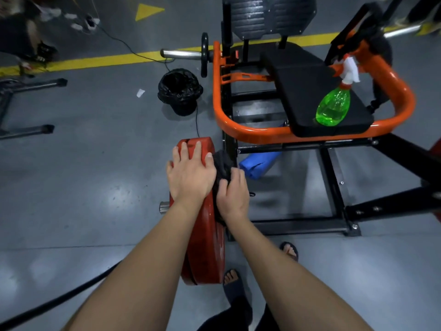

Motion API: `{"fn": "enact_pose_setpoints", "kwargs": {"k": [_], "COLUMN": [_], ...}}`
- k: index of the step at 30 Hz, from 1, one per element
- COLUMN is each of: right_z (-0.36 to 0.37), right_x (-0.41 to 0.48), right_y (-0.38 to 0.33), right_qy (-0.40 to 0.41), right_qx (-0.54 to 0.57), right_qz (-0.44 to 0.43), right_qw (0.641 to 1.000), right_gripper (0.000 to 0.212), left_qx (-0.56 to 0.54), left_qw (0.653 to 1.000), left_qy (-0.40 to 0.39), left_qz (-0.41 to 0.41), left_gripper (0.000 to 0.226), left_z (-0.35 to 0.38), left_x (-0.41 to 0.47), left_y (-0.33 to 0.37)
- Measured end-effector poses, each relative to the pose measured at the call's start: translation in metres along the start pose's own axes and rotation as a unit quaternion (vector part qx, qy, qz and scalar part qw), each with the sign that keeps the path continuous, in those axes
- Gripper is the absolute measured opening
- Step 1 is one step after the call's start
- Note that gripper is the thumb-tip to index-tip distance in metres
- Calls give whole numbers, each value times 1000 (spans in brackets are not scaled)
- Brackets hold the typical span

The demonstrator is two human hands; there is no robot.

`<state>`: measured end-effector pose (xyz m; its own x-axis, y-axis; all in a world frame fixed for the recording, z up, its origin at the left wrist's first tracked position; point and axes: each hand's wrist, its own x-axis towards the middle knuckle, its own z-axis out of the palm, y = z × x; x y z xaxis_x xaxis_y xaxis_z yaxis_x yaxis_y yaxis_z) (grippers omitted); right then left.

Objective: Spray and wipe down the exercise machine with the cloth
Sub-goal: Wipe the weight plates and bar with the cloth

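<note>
Left hand [191,177] lies flat on the red weight plate [205,247], right hand [232,194] clutches the dark cloth [223,163] against it.

The right hand [232,194] is gripping the cloth [223,163] and covering most of it, so only a dark bunch is showing between the hands, against the plate [205,247]. The left hand [191,175] is lying over the plate's top rim, hiding it. A blue roll [257,163] is showing blurred under the machine [238,130], partly hidden behind the frame. The machine is running off the top and right edges. At upper left a person [16,27] is smearing into blur, cut off by the edge. The bottle [334,106] is blurring at its trigger.
</note>
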<state>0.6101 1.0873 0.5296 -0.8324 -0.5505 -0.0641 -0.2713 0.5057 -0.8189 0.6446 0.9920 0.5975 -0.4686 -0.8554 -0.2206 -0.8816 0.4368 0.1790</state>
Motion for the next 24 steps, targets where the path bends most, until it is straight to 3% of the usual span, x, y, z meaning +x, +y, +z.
{"fn": "enact_pose_setpoints", "kwargs": {"k": [5,10,19,21,24], "right_z": [-4,8,11,9,6], "right_x": [13,48,15,25,46], "right_y": [3,-1,25,21,8], "right_qy": [-16,-50,60,31,-19], "right_qx": [-66,-72,-8,-18,-1], "right_qz": [-41,66,-181,-170,-84], "right_qw": [997,994,982,985,996], "right_gripper": [45,41,29,32,47], "left_qx": [6,11,5,13,18], "left_qw": [1000,1000,1000,1000,999], "left_qy": [7,20,-4,-7,-4], "left_qz": [19,14,16,23,34], "left_gripper": [59,58,54,54,54], "left_z": [0,2,0,1,3], "left_x": [-4,-6,10,10,3], "left_y": [-3,-5,-3,-3,-6]}}
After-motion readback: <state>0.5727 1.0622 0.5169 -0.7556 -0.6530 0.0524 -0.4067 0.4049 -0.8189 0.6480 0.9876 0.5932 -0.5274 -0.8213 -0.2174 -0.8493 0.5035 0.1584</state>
